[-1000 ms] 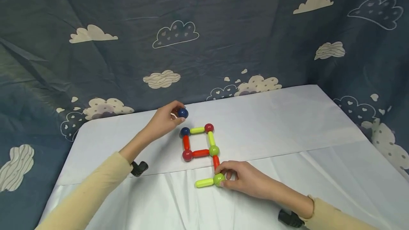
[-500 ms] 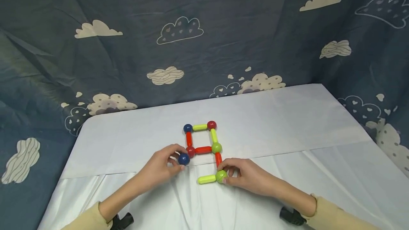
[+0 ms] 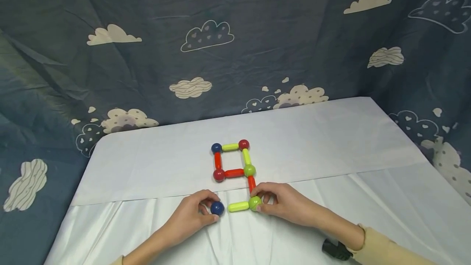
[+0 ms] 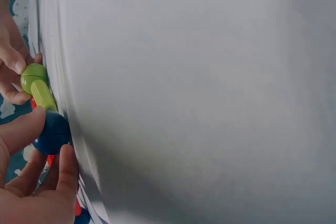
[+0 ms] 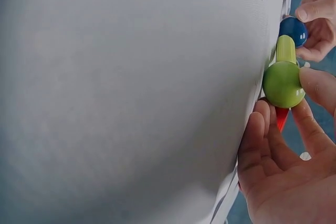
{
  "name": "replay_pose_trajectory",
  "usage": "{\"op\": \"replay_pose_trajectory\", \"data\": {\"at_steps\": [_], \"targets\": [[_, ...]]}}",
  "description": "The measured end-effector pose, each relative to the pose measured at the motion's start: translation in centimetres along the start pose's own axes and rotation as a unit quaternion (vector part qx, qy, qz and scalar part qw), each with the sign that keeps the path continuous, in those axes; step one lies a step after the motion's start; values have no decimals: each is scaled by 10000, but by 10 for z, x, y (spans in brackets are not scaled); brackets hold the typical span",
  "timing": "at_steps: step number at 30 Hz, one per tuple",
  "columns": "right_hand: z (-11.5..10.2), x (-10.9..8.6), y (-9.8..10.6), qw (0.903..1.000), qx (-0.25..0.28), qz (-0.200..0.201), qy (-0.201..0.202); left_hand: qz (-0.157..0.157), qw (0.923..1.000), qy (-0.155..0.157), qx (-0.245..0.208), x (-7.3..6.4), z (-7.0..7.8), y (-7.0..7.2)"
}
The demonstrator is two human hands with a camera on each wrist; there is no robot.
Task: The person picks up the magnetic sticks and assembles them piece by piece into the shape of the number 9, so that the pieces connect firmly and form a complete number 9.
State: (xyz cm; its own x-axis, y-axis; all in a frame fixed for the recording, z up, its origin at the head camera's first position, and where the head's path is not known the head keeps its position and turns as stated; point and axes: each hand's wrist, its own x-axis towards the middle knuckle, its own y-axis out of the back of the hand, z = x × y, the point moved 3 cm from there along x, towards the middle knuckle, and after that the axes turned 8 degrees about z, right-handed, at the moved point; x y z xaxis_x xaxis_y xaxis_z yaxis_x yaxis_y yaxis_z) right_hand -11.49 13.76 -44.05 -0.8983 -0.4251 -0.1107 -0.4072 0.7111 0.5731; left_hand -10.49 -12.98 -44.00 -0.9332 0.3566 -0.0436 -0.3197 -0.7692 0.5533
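My left hand point(image 3: 189, 218) pinches a dark blue ball point(image 3: 217, 208) between thumb and fingers. A small gap separates that ball from the free end of a yellow-green rod point(image 3: 238, 206) in the head view. The rod's other end meets a green ball point(image 3: 255, 203), which my right hand point(image 3: 288, 205) holds by its right side. From this ball a red rod point(image 3: 252, 184) leads up to another green ball point(image 3: 249, 170). The right wrist view shows the held green ball point(image 5: 283, 84) with the thumb on it; the held blue ball point(image 4: 53, 132) fills the left wrist view's pinch.
Beyond the hands lies a square of rods and balls, with a blue ball point(image 3: 216, 148) and two red balls, one at the near left corner point(image 3: 218, 175). White cloth point(image 3: 312, 146) covers the table. A dark cloud-patterned curtain point(image 3: 154, 60) hangs behind.
My left hand has brought the blue ball from beyond the square's far left corner down toward the near side, level with the yellow-green rod's free end. My right hand keeps its hold.
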Motion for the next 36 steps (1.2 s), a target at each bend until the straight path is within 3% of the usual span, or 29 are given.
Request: {"op": "replay_pose_trajectory", "data": {"at_steps": [8, 13, 19, 23, 28, 33, 36], "targets": [[-3, -1, 0, 9998, -214, 31, 46, 88, 9999, 103, -4, -1, -2, -2], [-11, -2, 4, 9975, -666, 234, 47, 105, 9999, 116, 15, -1, -2, -4], [-31, 1, 2, 9838, -1451, 801, 683, 143, 9998, 104, 87, -1, -4, -4], [-41, 6, -8, 9702, -1966, 595, 1287, 162, 9998, 100, 61, -1, -5, -4], [-43, 13, -20, 9577, -2232, 273, 1793, 160, 9998, 117, 39, -1, -5, -4], [-42, 17, -28, 9486, -2475, 196, 1961, 135, 9998, 143, -3, -1, -4, -3], [-41, 19, -30, 9503, -2452, 222, 1908, 125, 9998, 163, -24, -1, -5, -3]]}}
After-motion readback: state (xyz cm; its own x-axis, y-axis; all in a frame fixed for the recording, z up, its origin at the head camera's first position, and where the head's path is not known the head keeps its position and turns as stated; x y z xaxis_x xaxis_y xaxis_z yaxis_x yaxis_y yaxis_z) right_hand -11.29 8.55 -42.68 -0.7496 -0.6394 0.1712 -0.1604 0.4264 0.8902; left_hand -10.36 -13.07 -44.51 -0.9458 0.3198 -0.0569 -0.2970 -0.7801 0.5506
